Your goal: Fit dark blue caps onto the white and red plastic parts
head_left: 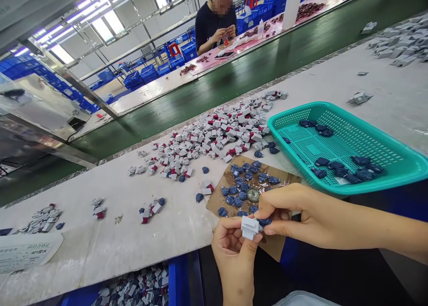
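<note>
Pinched in the fingertips of my left hand is a light grey plastic block with a stepped shape. My right hand grips a small dark blue plastic piece between thumb and forefinger, right against the grey block. Whether the two pieces are joined I cannot tell. Just beyond my hands lies a brown cardboard sheet, wet in places, with several dark blue pieces and a round cap-like disc on it.
A green perforated basket holding dark blue pieces stands at right. A heap of grey and red parts covers the table's middle. Behind runs a green conveyor belt; across it sits a co-worker. Below the edge is a blue bin.
</note>
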{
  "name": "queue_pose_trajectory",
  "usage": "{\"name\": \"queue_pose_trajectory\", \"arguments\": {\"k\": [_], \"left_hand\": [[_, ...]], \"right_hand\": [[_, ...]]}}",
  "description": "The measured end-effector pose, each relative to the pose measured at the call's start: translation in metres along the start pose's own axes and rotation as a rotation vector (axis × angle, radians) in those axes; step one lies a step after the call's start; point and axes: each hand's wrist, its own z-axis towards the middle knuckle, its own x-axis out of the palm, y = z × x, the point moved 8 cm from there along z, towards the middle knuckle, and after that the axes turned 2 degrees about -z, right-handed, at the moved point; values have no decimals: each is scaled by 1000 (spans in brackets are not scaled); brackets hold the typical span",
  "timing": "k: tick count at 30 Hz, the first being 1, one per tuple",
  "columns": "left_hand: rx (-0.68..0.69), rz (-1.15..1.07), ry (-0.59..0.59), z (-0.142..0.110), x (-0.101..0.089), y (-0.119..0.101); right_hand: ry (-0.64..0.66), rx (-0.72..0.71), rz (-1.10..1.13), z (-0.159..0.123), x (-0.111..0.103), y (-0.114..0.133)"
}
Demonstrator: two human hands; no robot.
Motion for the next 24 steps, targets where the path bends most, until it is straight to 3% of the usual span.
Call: {"name": "queue_pose_trajectory", "arguments": {"k": [5,9,11,12,15,17,20,24], "left_hand": [[65,208,72,2,8,-5],[292,363,277,4,26,-23],[410,451,293,4,32,-31],[447,495,273,4,34,-33],[467,562,251,5,39,-31],[488,581,281,3,46,-28],[571,578,302,-1,54,-30],[665,574,256,-7,52,-32]], "right_hand": [[11,116,167,-6,6,-16],[62,153,290,-12,12,-16],[57,148,325,-10,12,-15],[-8,149,349,-8,8,-15],[-369,218,514,1,-8,-24],[-465,317,720,9,-1,-30],[-319,433,997,25,31,-26],[-227,466,1039,28,47,-18]]}}
